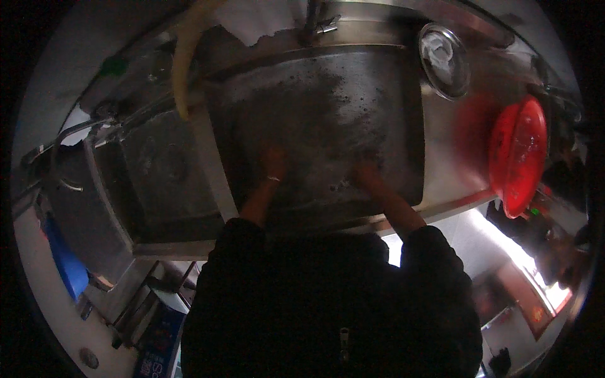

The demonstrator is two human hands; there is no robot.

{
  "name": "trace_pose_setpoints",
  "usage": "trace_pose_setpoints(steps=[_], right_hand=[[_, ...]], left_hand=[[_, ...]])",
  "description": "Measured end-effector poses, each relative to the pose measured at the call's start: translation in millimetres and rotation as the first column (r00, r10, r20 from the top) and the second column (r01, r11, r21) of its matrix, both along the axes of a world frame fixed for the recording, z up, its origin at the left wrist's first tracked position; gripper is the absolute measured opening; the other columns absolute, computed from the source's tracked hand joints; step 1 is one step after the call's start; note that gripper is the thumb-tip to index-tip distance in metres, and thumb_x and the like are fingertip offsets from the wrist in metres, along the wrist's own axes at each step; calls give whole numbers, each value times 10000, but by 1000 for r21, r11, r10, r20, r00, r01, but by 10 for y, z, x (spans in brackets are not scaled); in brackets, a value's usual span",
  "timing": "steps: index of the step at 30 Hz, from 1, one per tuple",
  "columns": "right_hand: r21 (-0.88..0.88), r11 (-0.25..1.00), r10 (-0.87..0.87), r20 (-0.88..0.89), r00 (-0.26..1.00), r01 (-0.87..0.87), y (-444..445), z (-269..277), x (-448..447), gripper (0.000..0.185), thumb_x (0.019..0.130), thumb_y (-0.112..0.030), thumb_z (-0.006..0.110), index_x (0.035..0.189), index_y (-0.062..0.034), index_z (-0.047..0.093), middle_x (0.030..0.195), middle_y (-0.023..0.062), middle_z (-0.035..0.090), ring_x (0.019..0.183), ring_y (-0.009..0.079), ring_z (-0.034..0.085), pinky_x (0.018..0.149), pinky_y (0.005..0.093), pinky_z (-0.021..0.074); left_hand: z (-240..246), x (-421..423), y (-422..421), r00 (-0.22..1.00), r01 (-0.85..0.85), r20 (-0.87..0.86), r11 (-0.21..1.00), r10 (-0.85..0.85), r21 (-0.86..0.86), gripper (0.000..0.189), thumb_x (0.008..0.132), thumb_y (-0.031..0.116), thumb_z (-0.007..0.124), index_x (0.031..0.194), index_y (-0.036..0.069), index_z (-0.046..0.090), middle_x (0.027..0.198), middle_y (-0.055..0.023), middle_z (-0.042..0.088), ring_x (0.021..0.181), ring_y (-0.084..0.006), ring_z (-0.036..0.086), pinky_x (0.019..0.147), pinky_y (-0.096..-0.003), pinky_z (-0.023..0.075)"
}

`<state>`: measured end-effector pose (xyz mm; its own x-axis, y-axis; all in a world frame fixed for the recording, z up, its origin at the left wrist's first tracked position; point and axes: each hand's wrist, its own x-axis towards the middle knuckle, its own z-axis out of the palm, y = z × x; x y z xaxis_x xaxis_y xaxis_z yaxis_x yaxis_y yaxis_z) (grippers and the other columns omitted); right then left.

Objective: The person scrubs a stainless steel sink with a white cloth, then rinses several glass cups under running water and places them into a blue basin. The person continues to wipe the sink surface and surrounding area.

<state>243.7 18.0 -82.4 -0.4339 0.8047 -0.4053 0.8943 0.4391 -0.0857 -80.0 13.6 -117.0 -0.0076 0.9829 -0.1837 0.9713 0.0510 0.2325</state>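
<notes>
Both my hands reach into a large metal sink basin (416, 137) holding dark, murky water (307, 113) with patches of pale foam (354, 85). My left hand (275, 160) is at the left of the basin, a thin light band at its wrist; its fingers are lost in the dark water. Farther right, near the front, my right hand (365, 174) is blurred and its fingers fade into the water too. A few bubbles float beside it. Whether either hand holds anything beneath the surface cannot be made out.
A second basin (170, 160) adjoins on the left, beside a curved tap (71, 137). A yellowish hose-like piece (182, 71) hangs at the divider. On the right counter are a metal bowl (444, 61) with white material and a tilted red plastic basin (520, 156).
</notes>
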Motion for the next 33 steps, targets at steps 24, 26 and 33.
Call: trace_pose_setpoints(steps=[24,26,33], right_hand=[[-434,844,396,111,911,-314,332,289,-611,321,828,-244,503,1089,-60,534,1102,186,541,935,317,571,767,431,467],[-471,878,-204,-215,955,82,500,649,-588,332,783,-253,578,1071,-90,546,1088,153,547,940,289,569,746,401,478],[-37,983,-178,-429,885,180,539,1311,-1217,335,713,-224,671,1016,-117,578,948,96,562,814,305,571,700,390,491]], left_hand=[[471,231,-56,574,-287,770,949,277,-127,589,784,238,589,1283,39,347,1190,-233,478,1103,-362,468,942,-426,365],[518,242,-46,549,-367,727,901,412,-233,591,798,245,576,1294,28,339,1238,-220,448,1149,-340,440,953,-415,358],[507,284,163,726,-302,398,780,561,-548,548,809,268,573,1270,28,401,1175,-184,519,1079,-289,511,895,-378,402]])
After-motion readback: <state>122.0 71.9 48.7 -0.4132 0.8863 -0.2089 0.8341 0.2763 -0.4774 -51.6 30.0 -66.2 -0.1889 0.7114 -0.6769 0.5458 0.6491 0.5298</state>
